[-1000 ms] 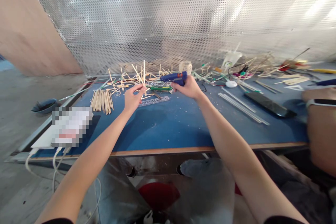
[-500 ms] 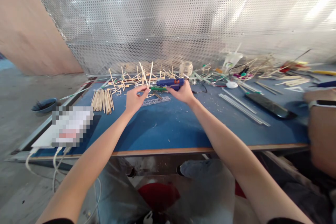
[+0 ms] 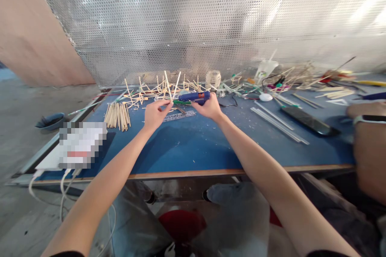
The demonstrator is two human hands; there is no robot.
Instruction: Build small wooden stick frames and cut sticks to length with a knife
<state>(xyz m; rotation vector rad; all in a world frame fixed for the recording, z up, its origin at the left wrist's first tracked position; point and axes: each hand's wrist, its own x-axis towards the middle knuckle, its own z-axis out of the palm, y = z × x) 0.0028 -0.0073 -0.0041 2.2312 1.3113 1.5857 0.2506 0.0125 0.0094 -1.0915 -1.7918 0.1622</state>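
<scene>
My left hand [image 3: 156, 115] pinches pale wooden sticks [image 3: 168, 83] near their lower ends; two of them rise from the fingertips in a V. My right hand [image 3: 210, 107] is wrapped round a blue glue gun [image 3: 194, 96], whose front end points left toward the sticks. Whether its nozzle touches them I cannot tell. Under the hands lies a clear ruler [image 3: 180, 116], partly covered by the left hand. A green-handled tool [image 3: 182, 103] shows just below the glue gun. Behind the hands stand joined stick pieces [image 3: 141, 95].
A bundle of wooden sticks [image 3: 117, 116] lies left on the blue table [image 3: 193, 152]. At the front left corner is a white box with cables [image 3: 50, 162]. Clear glue sticks [image 3: 276, 124] and a black phone-like slab [image 3: 309, 121] lie right, near another person's hand [image 3: 366, 109].
The sticks in my left hand have tilted to the right and their tops have shifted right. My right hand and the glue gun have dipped very slightly.
</scene>
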